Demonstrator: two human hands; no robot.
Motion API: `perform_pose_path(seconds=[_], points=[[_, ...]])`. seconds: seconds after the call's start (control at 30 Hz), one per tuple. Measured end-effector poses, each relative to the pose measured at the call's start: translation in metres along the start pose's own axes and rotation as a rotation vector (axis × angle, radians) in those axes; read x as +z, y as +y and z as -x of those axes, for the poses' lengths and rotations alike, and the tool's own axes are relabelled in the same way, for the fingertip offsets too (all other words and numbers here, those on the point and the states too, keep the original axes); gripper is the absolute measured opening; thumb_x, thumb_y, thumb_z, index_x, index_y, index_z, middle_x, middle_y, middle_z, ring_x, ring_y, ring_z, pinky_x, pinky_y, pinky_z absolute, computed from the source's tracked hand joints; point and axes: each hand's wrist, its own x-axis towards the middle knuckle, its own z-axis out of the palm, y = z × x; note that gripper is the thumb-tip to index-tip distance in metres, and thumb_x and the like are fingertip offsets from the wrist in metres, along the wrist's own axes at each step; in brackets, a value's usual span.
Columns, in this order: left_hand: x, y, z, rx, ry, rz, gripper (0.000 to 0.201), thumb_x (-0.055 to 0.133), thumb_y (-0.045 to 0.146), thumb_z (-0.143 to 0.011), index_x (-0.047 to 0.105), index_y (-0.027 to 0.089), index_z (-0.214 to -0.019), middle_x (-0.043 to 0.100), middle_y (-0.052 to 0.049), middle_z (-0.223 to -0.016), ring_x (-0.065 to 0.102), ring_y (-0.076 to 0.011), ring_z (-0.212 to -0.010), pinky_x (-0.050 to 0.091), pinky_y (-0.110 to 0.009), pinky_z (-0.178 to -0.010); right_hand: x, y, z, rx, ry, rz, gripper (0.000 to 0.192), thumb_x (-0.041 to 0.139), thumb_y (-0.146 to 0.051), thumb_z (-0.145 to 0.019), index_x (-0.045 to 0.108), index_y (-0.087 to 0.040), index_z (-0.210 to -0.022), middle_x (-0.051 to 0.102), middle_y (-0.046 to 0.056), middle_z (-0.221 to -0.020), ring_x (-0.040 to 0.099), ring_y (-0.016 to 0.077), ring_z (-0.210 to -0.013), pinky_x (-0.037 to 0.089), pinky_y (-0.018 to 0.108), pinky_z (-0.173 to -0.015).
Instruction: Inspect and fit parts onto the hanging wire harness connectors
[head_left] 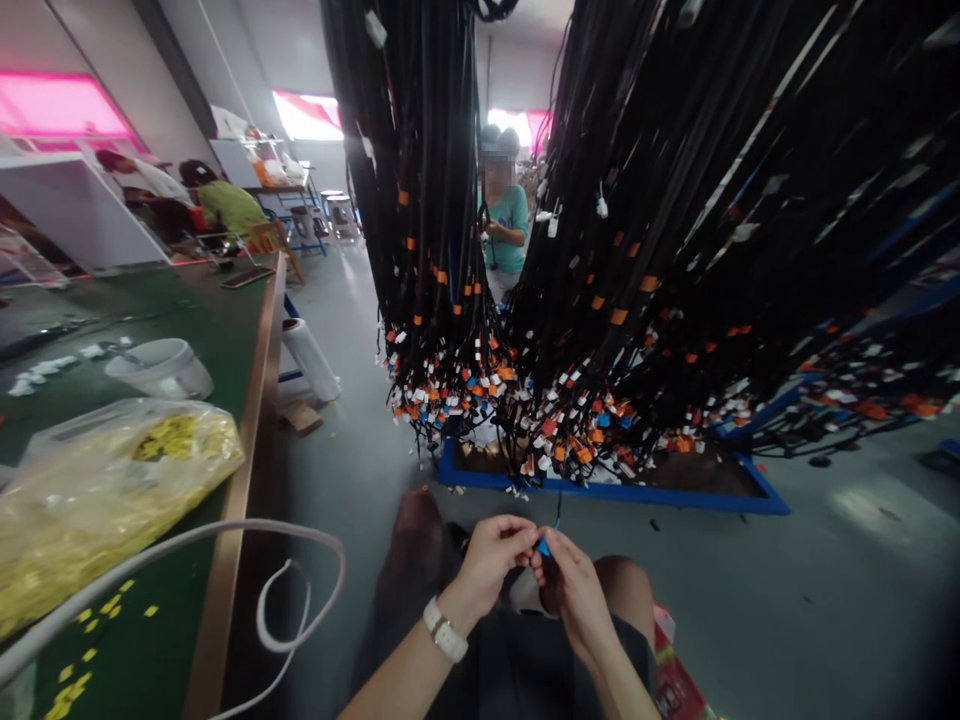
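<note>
Over my lap, a small blue connector (pixel 544 547) on the end of a thin black cable (pixel 559 506) sits between my two hands. The fingertips of my left hand (pixel 495 555), with a white watch on its wrist, are pinched at its left side; whether they hold a further small part I cannot make out. My right hand (pixel 574 580) is closed on the connector from the right. Just beyond hang thick bundles of black cables (pixel 427 200), their lower ends crowded with white, orange, red and blue connectors (pixel 585 430).
A blue frame (pixel 615 492) stands on the floor under the cables. To my left, a green table (pixel 172 560) bears a clear bag of yellow pieces (pixel 112 490), loose yellow pieces, a white bucket (pixel 161 368) and a pale hose (pixel 225 525). A person (pixel 506 225) stands behind the bundles; others sit far left.
</note>
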Motion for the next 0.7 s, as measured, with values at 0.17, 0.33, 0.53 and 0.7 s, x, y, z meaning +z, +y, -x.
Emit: perform_pose_path(seconds=[0.17, 0.33, 0.53, 0.7], points=[[0.001, -0.004, 0.000, -0.017, -0.055, 0.110, 0.034, 0.080, 0.034, -0.059, 0.063, 0.009, -0.076, 0.060, -0.003, -0.058, 0.056, -0.0140, -0.051, 0.045, -0.028, -0.053, 0.000, -0.002, 0.002, -0.004, 0.020, -0.029, 0.029, 0.071, -0.046, -0.069, 0.066, -0.019, -0.075, 0.059, -0.001, -0.060, 0.048, 0.0119, -0.053, 0.038, 0.024, -0.051], [0.006, 0.003, 0.004, 0.049, 0.053, -0.081, 0.032, 0.079, 0.035, -0.059, 0.065, 0.010, -0.072, 0.060, -0.002, -0.053, 0.052, -0.0107, -0.046, 0.037, -0.022, -0.049, 0.000, 0.001, 0.001, 0.011, 0.028, -0.038, 0.028, 0.071, -0.045, -0.071, 0.066, -0.019, -0.079, 0.059, -0.002, -0.059, 0.048, 0.0100, -0.052, 0.037, 0.021, -0.050], [0.010, 0.010, 0.007, 0.074, 0.104, -0.151, 0.031, 0.077, 0.040, -0.058, 0.065, 0.013, -0.068, 0.059, 0.000, -0.049, 0.050, -0.0110, -0.045, 0.034, -0.021, -0.047, -0.002, 0.005, 0.000, 0.008, 0.046, -0.031, 0.030, 0.071, -0.046, -0.070, 0.066, -0.018, -0.081, 0.060, -0.001, -0.059, 0.049, 0.0098, -0.052, 0.037, 0.021, -0.050], [0.008, 0.013, 0.006, 0.079, 0.158, -0.182, 0.032, 0.078, 0.041, -0.057, 0.068, 0.012, -0.066, 0.060, -0.001, -0.055, 0.042, -0.0075, -0.046, 0.025, -0.020, -0.044, 0.000, 0.005, -0.001, 0.027, 0.041, -0.024, 0.031, 0.070, -0.046, -0.070, 0.067, -0.018, -0.084, 0.061, -0.001, -0.060, 0.049, 0.0113, -0.051, 0.037, 0.022, -0.049]])
